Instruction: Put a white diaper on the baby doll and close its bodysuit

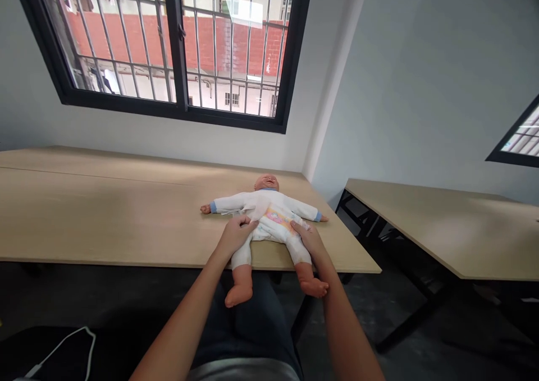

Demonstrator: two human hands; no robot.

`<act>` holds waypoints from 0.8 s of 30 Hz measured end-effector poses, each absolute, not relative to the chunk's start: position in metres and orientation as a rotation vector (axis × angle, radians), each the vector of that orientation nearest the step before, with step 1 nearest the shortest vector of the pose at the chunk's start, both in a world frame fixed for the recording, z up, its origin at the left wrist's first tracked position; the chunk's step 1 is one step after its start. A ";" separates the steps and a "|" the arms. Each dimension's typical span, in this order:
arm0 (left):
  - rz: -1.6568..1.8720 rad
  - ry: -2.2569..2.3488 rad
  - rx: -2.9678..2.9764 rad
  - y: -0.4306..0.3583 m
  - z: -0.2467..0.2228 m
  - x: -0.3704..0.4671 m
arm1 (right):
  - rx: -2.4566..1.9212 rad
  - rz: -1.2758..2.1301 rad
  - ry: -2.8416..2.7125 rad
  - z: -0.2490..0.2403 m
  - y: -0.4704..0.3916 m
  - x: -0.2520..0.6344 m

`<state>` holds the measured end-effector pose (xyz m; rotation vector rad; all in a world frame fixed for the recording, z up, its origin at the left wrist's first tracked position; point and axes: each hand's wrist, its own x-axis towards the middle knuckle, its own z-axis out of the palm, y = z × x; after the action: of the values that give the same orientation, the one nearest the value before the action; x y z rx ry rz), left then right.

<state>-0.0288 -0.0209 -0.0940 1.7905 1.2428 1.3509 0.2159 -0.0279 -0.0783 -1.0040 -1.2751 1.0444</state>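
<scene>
Pale wood-toned, the table (105,212) carried our doll (281,202) near its right end, probably light; its soft-looking diaper (273,230) seemed best held by the sides, where our left hand (236,232) pinched narrowly; our right hand (309,238) touched, its grip unclear to us.

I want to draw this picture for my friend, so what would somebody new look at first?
Probably the doll, lying face up at the near edge of the table, its bare feet sticking out past it. Next, the left hand and right hand, one at each side of its diaper. Then the big barred window at upper left, with a red wall outside.
</scene>
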 end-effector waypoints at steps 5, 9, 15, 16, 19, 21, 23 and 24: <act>1.375 1.231 1.726 -0.023 -0.098 -0.033 | -1.050 1.041 -1.265 -0.083 -0.023 0.217; 1.376 1.221 1.725 -0.024 -0.098 -0.033 | -1.087 1.033 -1.260 -0.085 -0.019 0.219; 1.370 1.224 1.716 -0.025 -0.097 -0.031 | -1.091 1.025 -1.256 -0.084 -0.021 0.218; 1.376 1.217 1.716 -0.025 -0.097 -0.031 | -1.084 1.021 -1.260 -0.083 -0.021 0.217; 1.406 1.197 1.706 -0.024 -0.098 -0.031 | -1.071 1.025 -1.283 -0.082 -0.022 0.217; 1.417 1.197 1.705 -0.024 -0.097 -0.031 | -1.066 1.035 -1.295 -0.081 -0.022 0.217; 1.416 1.205 1.720 -0.024 -0.097 -0.030 | -1.069 1.040 -1.288 -0.080 -0.023 0.218; 1.411 1.212 1.731 -0.024 -0.097 -0.030 | -1.075 1.041 -1.281 -0.080 -0.024 0.218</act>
<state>-0.0300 -0.0237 -0.0969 1.7309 1.2116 1.4109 0.2176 -0.0238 -0.0800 -1.0745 -1.2808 1.0414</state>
